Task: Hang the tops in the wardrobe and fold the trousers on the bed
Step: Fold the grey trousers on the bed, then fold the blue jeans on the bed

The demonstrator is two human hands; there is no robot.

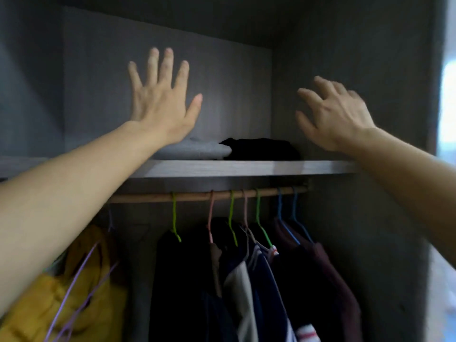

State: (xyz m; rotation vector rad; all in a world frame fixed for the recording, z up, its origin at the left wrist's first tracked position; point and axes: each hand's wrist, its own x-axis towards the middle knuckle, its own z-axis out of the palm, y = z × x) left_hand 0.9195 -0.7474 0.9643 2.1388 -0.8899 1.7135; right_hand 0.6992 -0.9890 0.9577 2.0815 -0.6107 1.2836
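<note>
Both arms reach up into the open wardrobe (345, 45), into the compartment above the shelf (246, 168).

Left hand (160, 102): fingers straight and spread wide, back of the hand toward the camera, palm facing the rear panel. It holds nothing. Whether the palm touches the panel cannot be told.

Right hand (338, 114): raised near the right side wall, fingers apart and loosely bent, thumb out. It holds nothing.

On the shelf, between the two wrists, lie a folded grey garment (197, 150) and a folded black garment (264, 150), side by side and touching. The left wrist hides part of the grey one. Whether either is a pair of trousers cannot be told.

Below the shelf a wooden rail (197, 196) runs across. Seven thin hangers (174, 218) hook over it: green, pink, green, pink, green, then two blue. The tops (182, 280) hang from them, close together: black at the left, a navy top with white stripes (261, 280) in the middle, a maroon top (333, 280) at the right.

At lower left, partly behind the left forearm, a yellow garment (49, 304) hangs apart from the others, with purple hangers (74, 285) in front of it.
</note>
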